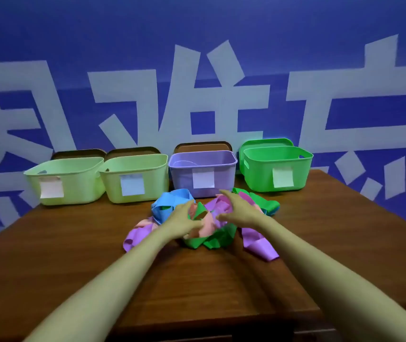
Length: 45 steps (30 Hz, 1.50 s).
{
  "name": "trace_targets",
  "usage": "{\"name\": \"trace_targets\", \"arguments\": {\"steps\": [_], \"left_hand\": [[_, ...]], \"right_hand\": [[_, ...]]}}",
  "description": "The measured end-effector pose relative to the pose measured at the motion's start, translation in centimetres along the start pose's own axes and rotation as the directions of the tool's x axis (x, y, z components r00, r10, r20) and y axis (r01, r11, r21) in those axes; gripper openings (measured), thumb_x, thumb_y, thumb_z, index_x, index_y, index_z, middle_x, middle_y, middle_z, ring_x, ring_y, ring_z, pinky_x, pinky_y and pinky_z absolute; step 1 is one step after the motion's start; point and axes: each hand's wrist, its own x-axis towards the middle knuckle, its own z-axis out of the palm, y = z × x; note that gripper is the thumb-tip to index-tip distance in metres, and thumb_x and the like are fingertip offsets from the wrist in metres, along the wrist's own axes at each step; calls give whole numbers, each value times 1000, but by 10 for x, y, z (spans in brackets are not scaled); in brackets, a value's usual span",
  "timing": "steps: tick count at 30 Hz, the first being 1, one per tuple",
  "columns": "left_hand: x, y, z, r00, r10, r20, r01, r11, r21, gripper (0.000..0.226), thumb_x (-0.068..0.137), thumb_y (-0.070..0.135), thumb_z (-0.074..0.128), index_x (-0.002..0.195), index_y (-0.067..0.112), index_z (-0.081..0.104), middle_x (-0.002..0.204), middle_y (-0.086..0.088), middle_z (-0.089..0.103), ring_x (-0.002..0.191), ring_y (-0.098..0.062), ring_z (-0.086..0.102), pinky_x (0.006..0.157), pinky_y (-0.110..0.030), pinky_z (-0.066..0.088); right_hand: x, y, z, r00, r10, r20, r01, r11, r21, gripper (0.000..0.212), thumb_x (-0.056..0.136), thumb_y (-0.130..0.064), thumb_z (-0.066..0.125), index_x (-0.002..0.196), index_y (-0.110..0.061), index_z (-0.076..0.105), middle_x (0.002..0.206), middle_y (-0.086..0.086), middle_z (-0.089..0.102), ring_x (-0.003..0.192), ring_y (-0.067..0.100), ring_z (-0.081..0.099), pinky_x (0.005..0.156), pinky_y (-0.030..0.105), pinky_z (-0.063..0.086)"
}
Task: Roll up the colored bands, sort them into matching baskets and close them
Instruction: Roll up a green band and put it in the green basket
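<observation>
Four uncovered baskets are standing in one row along the far edge of the desk (73, 243), running from 10 o'clock to 2 o'clock of its middle: the left pale green basket (81, 183), the second pale green basket (157, 183) just beside it, the lilac basket (182, 178) and the bright green basket (258, 176). Each is carrying one paper note (203, 180) on its front wall, four notes in all. Four lids are standing behind them, three brown lids (203, 145) and one green lid (263, 142). The colored bands (197, 243) are lying unrolled in one tangled pile at the middle of the desk, just in front of the lilac basket. They are showing four colours: a blue band (170, 201) at 10 o'clock of the pile, purple loops (258, 243) at 8 and 4 o'clock, green folds (219, 240) at 6 and 2 o'clock, and a salmon pink band (207, 225) at the centre. How many bands there are cannot be told. Two bare hands are reaching into the pile. The left hand (184, 215) is lying on the centre with its fingers curving over the salmon and green, and whether they are gripping cannot be told. The right hand (236, 208) is resting on top at 1 o'clock, its fingers stretching out loosely and holding nothing.
</observation>
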Motion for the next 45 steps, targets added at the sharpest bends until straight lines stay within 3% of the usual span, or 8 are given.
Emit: {"name": "trace_targets", "arguments": {"steps": [6, 12, 20, 27, 32, 37, 41, 45], "left_hand": [[-31, -10, 32, 993, 75, 96, -92, 978, 187, 30, 83, 20, 67, 109, 6, 61, 91, -9, 58, 93, -28, 59, 64, -24, 31], [-38, -17, 25, 992, 111, -53, -110, 994, 30, 17, 79, 16, 71, 93, 8, 67, 80, 1, 58, 73, -10, 48, 70, -31, 42], [-11, -16, -20, 951, 54, -305, -183, 892, -413, 20, 81, 12, 73, 92, 26, 63, 75, -3, 62, 72, -15, 57, 69, -25, 46], [22, 26, -69, 909, 118, -399, -319, 815, -484, 18, 92, 18, 60, 75, 19, 65, 72, 3, 58, 70, -8, 49, 69, -23, 39], [29, 33, -68, 946, 73, -315, -237, 820, -521, 28, 93, 35, 55, 74, 15, 62, 64, 6, 52, 61, -7, 47, 63, -18, 39], [29, 42, -51, 992, 108, -69, -128, 816, -564, 14, 91, 36, 58, 96, 22, 60, 95, 4, 64, 85, -10, 60, 84, -30, 47], [31, 45, -31, 972, 197, 128, -85, 805, -588, 45, 78, 31, 76, 117, 23, 57, 106, -2, 69, 90, -11, 63, 85, -32, 49], [32, 46, -20, 986, 152, 61, -74, 746, -661, 25, 89, 12, 63, 114, 10, 60, 98, -7, 69, 80, -13, 66, 72, -27, 55]], "right_hand": [[-26, 15, 33, 995, -21, 98, 26, 999, -48, 72, 86, -14, 66, 148, -15, 29, 149, 13, 38, 133, 26, 40, 105, 27, 29], [-14, 25, 41, 983, -172, 62, 181, 968, -173, 23, 87, -20, 64, 106, -6, 64, 114, 14, 59, 111, 29, 51, 90, 32, 37], [4, -9, -9, 998, -44, -40, 60, 751, 658, 11, 94, -5, 55, 86, -13, 58, 82, 2, 61, 67, 11, 58, 60, 16, 49], [44, -39, -59, 981, -24, -192, 157, 678, 718, 11, 95, -13, 56, 89, -21, 61, 84, -1, 61, 66, 6, 57, 57, 17, 47], [53, -40, -66, 985, 28, -172, 114, 642, 758, 20, 95, -27, 57, 77, -21, 66, 71, -2, 59, 65, 11, 50, 62, 28, 41], [49, -37, -58, 982, 1, -188, 118, 777, 618, 22, 96, -29, 56, 77, -18, 61, 61, -6, 52, 52, 2, 42, 50, 15, 35], [51, -36, -52, 990, 28, -138, 77, 718, 692, 21, 92, -32, 60, 84, -13, 62, 71, 3, 60, 63, 11, 50, 56, 22, 42], [49, -31, -51, 996, 49, -71, 18, 687, 726, 17, 91, -28, 63, 83, -13, 60, 49, -5, 50, 39, 4, 41, 36, 16, 33]]}}
